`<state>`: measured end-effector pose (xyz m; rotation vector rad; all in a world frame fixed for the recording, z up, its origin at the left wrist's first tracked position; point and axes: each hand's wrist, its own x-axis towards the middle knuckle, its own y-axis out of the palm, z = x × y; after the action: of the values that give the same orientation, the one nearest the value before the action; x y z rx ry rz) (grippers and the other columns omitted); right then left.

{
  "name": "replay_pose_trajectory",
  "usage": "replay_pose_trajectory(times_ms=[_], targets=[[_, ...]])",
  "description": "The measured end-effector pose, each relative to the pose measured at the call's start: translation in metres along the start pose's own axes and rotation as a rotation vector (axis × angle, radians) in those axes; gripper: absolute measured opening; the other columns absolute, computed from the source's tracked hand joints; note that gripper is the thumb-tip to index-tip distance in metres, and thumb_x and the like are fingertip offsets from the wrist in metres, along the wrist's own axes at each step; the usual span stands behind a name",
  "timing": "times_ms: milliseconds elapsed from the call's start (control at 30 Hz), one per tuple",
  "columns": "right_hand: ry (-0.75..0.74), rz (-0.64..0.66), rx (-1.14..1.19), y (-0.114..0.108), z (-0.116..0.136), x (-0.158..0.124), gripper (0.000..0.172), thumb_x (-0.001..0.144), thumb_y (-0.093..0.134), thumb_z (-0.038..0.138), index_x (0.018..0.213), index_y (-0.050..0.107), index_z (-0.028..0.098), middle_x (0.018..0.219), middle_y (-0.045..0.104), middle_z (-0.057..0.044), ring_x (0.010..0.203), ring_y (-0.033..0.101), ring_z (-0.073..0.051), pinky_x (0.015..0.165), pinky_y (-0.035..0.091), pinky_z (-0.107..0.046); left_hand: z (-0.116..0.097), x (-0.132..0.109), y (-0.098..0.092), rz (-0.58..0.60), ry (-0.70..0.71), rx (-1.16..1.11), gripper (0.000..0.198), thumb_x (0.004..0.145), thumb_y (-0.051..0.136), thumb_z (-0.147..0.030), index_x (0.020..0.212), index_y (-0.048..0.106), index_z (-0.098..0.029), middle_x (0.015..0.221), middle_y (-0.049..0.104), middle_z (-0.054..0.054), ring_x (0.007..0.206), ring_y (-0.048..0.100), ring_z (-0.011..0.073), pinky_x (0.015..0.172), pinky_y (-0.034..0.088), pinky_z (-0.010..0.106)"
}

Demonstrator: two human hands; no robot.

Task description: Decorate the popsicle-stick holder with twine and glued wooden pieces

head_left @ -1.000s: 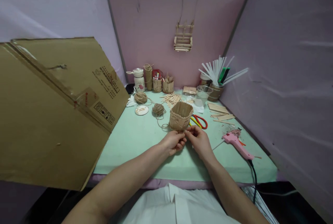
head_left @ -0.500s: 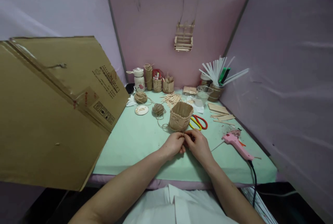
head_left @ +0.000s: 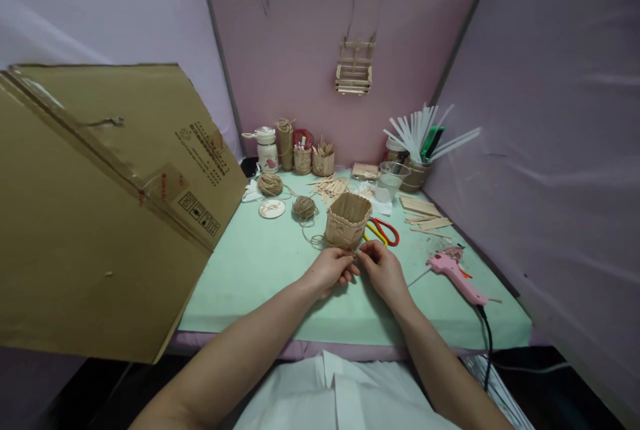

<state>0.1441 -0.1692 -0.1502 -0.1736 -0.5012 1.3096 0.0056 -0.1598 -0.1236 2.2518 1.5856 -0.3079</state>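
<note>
Just in front of a small woven-looking box (head_left: 346, 225), my left hand (head_left: 333, 270) and my right hand (head_left: 384, 273) meet fingertip to fingertip. Both are closed in a pinch on a short bit of thin brown twine (head_left: 355, 256), mostly covered by the fingers. The box stands upright with its top uncovered and its rim braided. Left of it lies a ball of twine (head_left: 304, 207), whose loose strand curls down toward the box's base. Scissors (head_left: 384, 233) with red and yellow handles lie partly behind the box on its right.
A pink glue gun (head_left: 457, 277) with a black cord lies at right. Wooden strips (head_left: 425, 217) and loose sticks (head_left: 331, 187) lie farther back, near a clear plastic cup (head_left: 393, 180). A large cardboard sheet (head_left: 125, 217) leans over the table's left side.
My hands have drawn slightly apart at the fingertips, the left fingers opening out a little below the pinch. The view has tipped down slightly; the box stays put.
</note>
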Motion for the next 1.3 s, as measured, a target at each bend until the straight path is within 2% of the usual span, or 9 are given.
replay_pose_trajectory(times_ms=[167,433,667,800,933,1100,1200,1300], targets=[[-0.036,0.009,-0.098,0.000,0.003,-0.003,0.021,0.078,0.052,0.038,0.069,0.060,0.021,0.065,0.065,-0.002,0.060,0.056,-0.018,0.061,0.042,-0.029,0.002,-0.001,-0.001,-0.003,0.002,-0.018,0.006,0.084,0.055,-0.013,0.086,0.060,-0.010,0.059,0.061,0.000,0.040,0.044,0.0032,0.039,0.025,0.016],[-0.227,0.041,-0.284,0.002,-0.001,-0.012,0.027,0.088,0.044,0.029,0.087,0.068,0.017,0.085,0.069,-0.009,0.080,0.063,-0.021,0.074,0.044,-0.032,0.005,0.000,-0.003,0.024,0.018,0.000,0.015,0.083,0.057,-0.023,0.077,0.061,-0.010,0.063,0.060,0.000,0.041,0.042,0.0021,0.039,0.024,0.016],[-0.286,0.083,-0.263,-0.001,-0.002,-0.011,0.022,0.088,0.050,0.028,0.091,0.069,0.018,0.087,0.068,-0.009,0.082,0.063,-0.022,0.076,0.047,-0.033,0.001,-0.004,-0.003,0.053,0.036,0.018,0.013,0.082,0.051,-0.020,0.072,0.056,-0.014,0.054,0.048,-0.005,0.037,0.034,0.0027,0.037,0.015,0.018],[-0.271,0.058,-0.251,-0.001,-0.005,-0.008,0.021,0.087,0.050,0.029,0.084,0.068,0.018,0.084,0.069,-0.009,0.080,0.063,-0.022,0.076,0.048,-0.034,0.000,-0.004,-0.003,0.041,0.015,0.036,0.009,0.080,0.052,-0.018,0.073,0.055,-0.014,0.051,0.045,-0.007,0.037,0.033,0.0034,0.038,0.017,0.019],[-0.232,0.065,-0.256,-0.001,-0.007,-0.006,0.021,0.087,0.048,0.030,0.081,0.065,0.019,0.082,0.067,-0.008,0.079,0.062,-0.022,0.075,0.046,-0.033,0.007,0.001,-0.005,0.013,0.057,0.221,0.015,0.082,0.049,-0.018,0.085,0.062,-0.012,0.053,0.050,-0.005,0.041,0.039,0.0061,0.042,0.025,0.020],[-0.197,0.070,-0.293,0.001,-0.007,-0.002,0.021,0.087,0.045,0.030,0.079,0.060,0.019,0.081,0.064,-0.008,0.078,0.059,-0.022,0.072,0.043,-0.032,0.014,0.000,-0.009,-0.153,0.372,0.656,0.025,0.080,0.055,-0.021,0.097,0.071,-0.013,0.065,0.066,0.002,0.062,0.058,0.0138,0.061,0.041,0.025],[-0.194,0.074,-0.326,0.002,-0.007,-0.001,0.023,0.088,0.042,0.032,0.077,0.058,0.019,0.079,0.063,-0.008,0.077,0.058,-0.022,0.070,0.042,-0.032,0.011,-0.004,-0.011,-0.231,0.462,0.797,0.021,0.079,0.055,-0.021,0.086,0.074,-0.015,0.075,0.071,0.006,0.071,0.061,0.0166,0.067,0.043,0.027],[-0.184,0.075,-0.351,0.004,-0.007,-0.001,0.024,0.088,0.041,0.033,0.077,0.057,0.020,0.080,0.063,-0.008,0.077,0.057,-0.022,0.070,0.041,-0.032,0.007,-0.005,-0.013,-0.233,0.418,0.771,0.019,0.079,0.055,-0.022,0.072,0.071,-0.015,0.066,0.069,0.004,0.063,0.060,0.0151,0.063,0.043,0.026]])
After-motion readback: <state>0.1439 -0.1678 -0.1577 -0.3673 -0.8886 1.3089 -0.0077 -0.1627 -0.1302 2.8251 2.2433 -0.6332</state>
